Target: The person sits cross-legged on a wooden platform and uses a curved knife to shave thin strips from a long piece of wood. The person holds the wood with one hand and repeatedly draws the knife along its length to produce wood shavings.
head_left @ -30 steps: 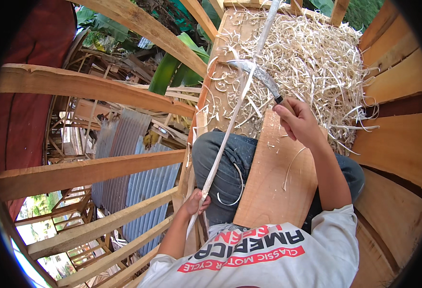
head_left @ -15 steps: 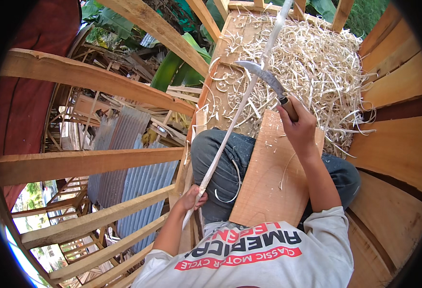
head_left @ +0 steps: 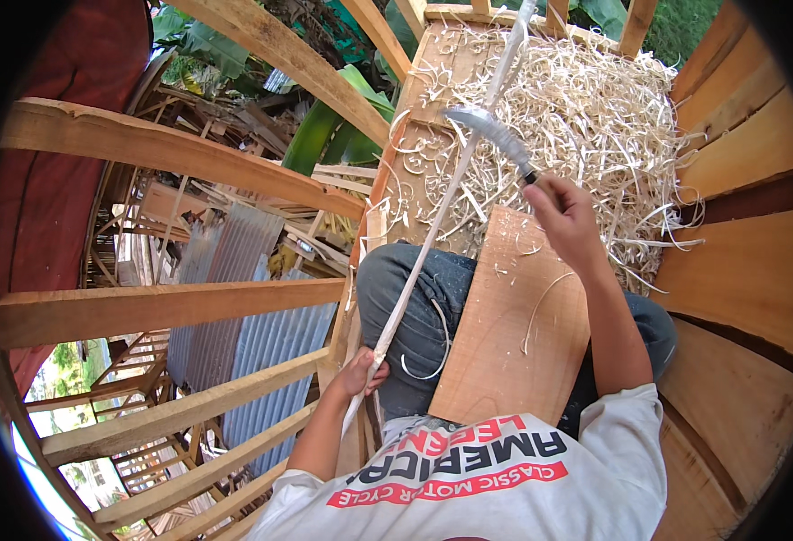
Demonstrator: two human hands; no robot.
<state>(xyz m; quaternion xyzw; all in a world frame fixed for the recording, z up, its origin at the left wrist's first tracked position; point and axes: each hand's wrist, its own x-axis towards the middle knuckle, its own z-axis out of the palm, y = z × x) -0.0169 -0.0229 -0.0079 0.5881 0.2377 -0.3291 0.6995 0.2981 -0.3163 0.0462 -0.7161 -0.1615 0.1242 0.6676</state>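
The long pale stick (head_left: 413,279) slanting over our left knee (head_left: 386,270) seems light and bendy, best held low, where our left hand (head_left: 357,372) wraps round it, while our right hand (head_left: 568,216) grips the sickle (head_left: 508,143).

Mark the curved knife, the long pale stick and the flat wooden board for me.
Curved knife (head_left: 499,134): head view, middle of its metal blade.
Long pale stick (head_left: 438,222): head view, near the middle of its visible length.
Flat wooden board (head_left: 507,329): head view, middle of its upper face.
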